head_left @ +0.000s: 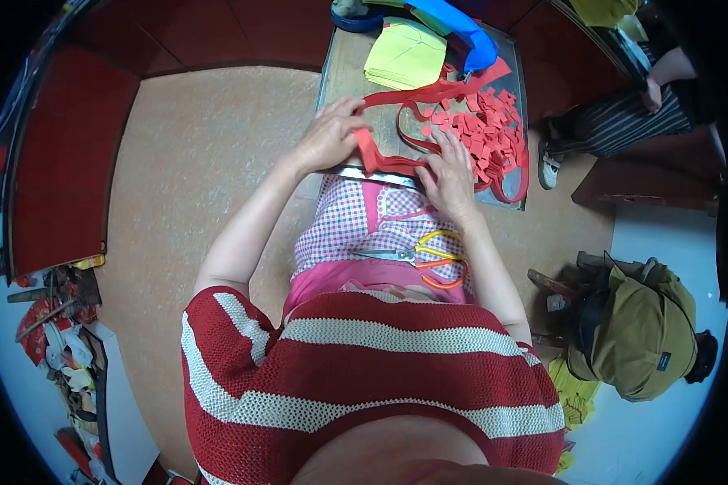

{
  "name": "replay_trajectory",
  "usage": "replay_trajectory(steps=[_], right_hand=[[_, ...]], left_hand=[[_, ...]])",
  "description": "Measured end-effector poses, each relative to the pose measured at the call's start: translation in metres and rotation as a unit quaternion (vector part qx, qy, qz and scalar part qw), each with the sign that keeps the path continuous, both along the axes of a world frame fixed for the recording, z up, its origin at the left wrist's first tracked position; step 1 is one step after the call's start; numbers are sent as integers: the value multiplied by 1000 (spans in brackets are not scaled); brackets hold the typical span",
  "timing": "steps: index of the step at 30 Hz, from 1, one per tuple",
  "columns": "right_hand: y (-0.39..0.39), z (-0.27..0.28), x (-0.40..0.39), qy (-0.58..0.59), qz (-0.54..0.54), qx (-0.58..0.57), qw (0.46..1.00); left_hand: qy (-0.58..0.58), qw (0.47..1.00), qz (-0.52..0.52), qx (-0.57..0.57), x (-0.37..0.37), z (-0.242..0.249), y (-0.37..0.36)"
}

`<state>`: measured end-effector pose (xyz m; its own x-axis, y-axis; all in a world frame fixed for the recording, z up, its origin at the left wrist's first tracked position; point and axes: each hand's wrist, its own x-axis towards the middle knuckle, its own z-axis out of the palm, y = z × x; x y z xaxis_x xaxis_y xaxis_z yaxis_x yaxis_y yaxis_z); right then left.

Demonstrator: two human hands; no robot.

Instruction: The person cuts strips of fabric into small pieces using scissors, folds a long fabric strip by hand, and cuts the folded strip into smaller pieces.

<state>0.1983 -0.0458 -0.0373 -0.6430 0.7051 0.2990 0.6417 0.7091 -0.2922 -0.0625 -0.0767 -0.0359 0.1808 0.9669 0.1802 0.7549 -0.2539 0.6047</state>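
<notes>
My left hand [332, 136] is at the table's near left edge, its fingers closed on a red fabric strip [369, 153]. The strip runs along the near edge to my right hand [449, 176], whose thumb and fingers pinch its other part. Just beyond my right fingers lies a heap of small red cut pieces [487, 133]. More red strip [408, 96] loops across the tabletop behind both hands. On my lap, over a pink checked apron [332, 222], rests a pair of scissors [408, 256] with yellow and orange handles.
A stack of yellow cloth squares [404, 55] and a blue cloth [471, 36] occupy the far part of the table [344, 73]. Another person in striped trousers [627, 129] is at the right. A bag [643, 335] stands at lower right; clutter [69, 347] lines the left wall.
</notes>
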Motion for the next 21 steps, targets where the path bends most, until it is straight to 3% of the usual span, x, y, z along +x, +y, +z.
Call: replay_trajectory(steps=[1, 3, 5, 8, 9, 11, 12, 14, 15, 17, 21], right_hand=[[2, 0, 0, 0, 1, 1, 1000], [6, -2, -1, 16, -9, 0, 1000], [8, -5, -2, 24, -16, -6, 1000], [10, -11, -2, 26, -29, -17, 999], [10, -11, -2, 22, -37, -20, 999], [10, -13, -2, 28, -39, -24, 999], [10, -13, -2, 34, -42, -26, 998], [9, -13, -1, 31, -46, -26, 998], [9, -13, -1, 27, -49, -26, 998], [9, -14, -1, 30, -48, -28, 998], [9, -14, -1, 34, -53, -32, 997]], left_hand=[[0, 1000, 1, 1, -5, -7, 3], [-130, 989, 70, 11, -15, -22, 9], [-146, 984, 100, 14, -20, -27, 7], [-237, 930, 212, -183, -28, -24, 5], [-237, 930, 213, -183, -28, -28, 4], [-178, 941, 278, -77, -26, -39, 2], [-178, 941, 277, -78, -21, -37, 1], [-64, 941, 286, 166, 1, -29, -6], [-65, 942, 285, 165, 11, -19, -11], [8, 983, 103, 152, 31, 5, -21], [60, 992, 24, 104, 49, 12, -24]])
